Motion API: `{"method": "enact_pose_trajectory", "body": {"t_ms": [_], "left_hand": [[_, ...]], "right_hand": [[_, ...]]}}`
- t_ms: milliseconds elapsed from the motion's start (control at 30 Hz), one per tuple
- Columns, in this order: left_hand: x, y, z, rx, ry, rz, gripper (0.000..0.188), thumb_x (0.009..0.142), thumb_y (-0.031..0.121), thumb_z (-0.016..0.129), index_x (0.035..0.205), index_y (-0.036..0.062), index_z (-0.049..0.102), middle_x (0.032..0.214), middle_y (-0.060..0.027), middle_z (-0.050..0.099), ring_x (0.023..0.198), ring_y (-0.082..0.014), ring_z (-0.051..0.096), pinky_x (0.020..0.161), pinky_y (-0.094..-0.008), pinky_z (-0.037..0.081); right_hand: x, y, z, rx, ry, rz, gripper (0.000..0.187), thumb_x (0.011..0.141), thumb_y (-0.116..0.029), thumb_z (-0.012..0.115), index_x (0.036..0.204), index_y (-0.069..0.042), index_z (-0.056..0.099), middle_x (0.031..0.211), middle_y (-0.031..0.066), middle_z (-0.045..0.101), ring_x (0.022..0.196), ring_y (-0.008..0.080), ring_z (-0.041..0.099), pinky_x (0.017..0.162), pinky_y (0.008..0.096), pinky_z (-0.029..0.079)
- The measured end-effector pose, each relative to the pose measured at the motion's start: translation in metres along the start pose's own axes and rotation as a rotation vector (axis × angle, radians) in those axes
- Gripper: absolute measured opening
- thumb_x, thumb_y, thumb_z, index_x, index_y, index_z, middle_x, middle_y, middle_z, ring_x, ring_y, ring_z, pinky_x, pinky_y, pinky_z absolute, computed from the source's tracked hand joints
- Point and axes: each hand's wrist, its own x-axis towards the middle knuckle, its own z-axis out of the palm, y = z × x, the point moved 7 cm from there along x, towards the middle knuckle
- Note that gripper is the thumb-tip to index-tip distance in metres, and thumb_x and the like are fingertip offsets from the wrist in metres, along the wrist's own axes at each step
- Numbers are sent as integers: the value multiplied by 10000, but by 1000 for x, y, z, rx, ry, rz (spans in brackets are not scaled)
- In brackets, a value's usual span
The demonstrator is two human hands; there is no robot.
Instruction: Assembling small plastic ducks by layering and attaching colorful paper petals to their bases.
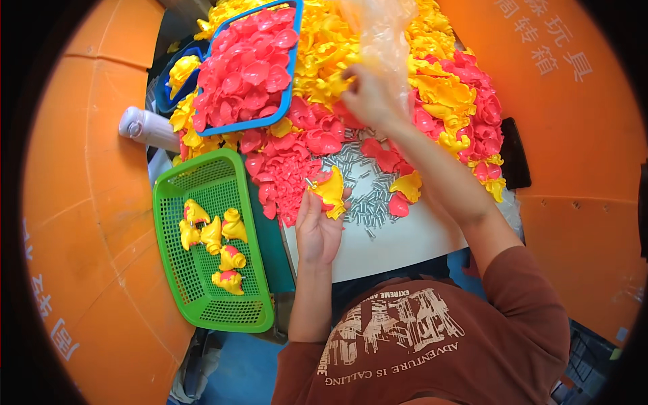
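Note:
My left hand (320, 229) is closed around a yellow plastic toy part (329, 192), which has a red piece and a small metal pin at its edge. It is held up over the near side of the worktop. Farther off, my right hand (370, 100) reaches into the heap of yellow plastic parts (322, 50), its fingers curled; what they grip, if anything, I cannot make out. Between the hands lie many small silvery metal pins (370, 202) on a white sheet (405, 246). Red curved shells (324, 135) and tiny red pieces (287, 172) are piled beside them.
At the left, a green basket (165, 226) holds several joined yellow-and-red toys (211, 235). A blue-rimmed tray (291, 81) of red shells rests behind it. Nearby are a pale bottle (150, 128), a clear plastic bag (388, 34), a dark phone-like slab (516, 154) and orange side panels (88, 202).

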Motion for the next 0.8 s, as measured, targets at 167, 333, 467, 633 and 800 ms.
{"method": "enact_pose_trajectory", "body": {"t_ms": [167,333,467,633,800], "left_hand": [[5,7,8,-85,-12,55,396,967,250,404,1299,35,380,1275,-131,465,1128,-298,503,846,-360,460],[9,5,40,-220,-189,12,411,967,239,400,1317,32,345,1323,-145,429,1189,-305,458,883,-381,452],[3,-8,46,-3,-242,-25,404,957,212,428,1307,26,349,1288,-144,444,1170,-261,467,918,-409,432],[-7,-14,53,14,-272,21,415,941,193,468,1294,11,348,1270,-141,447,1142,-248,477,923,-399,423],[-17,-11,54,85,-335,-39,466,928,213,495,1302,-8,328,1272,-154,443,1182,-274,456,908,-413,442]], "right_hand": [[-63,8,-35,1010,-260,394,257,808,-49,614,1057,-24,556,759,33,607,590,85,570,504,209,445],[-112,3,-34,1130,-424,451,185,836,-47,602,1020,-39,586,761,15,605,584,68,560,506,177,432],[-115,6,-40,941,-382,250,210,862,-50,574,1067,-6,589,925,41,606,788,91,587,670,210,476],[-117,-20,-43,763,-319,-20,286,827,-70,636,1100,1,590,1010,57,605,921,108,575,773,236,477],[-120,-13,-37,919,-480,122,346,787,-51,678,1111,26,586,1045,85,618,909,119,595,797,238,481]]}}
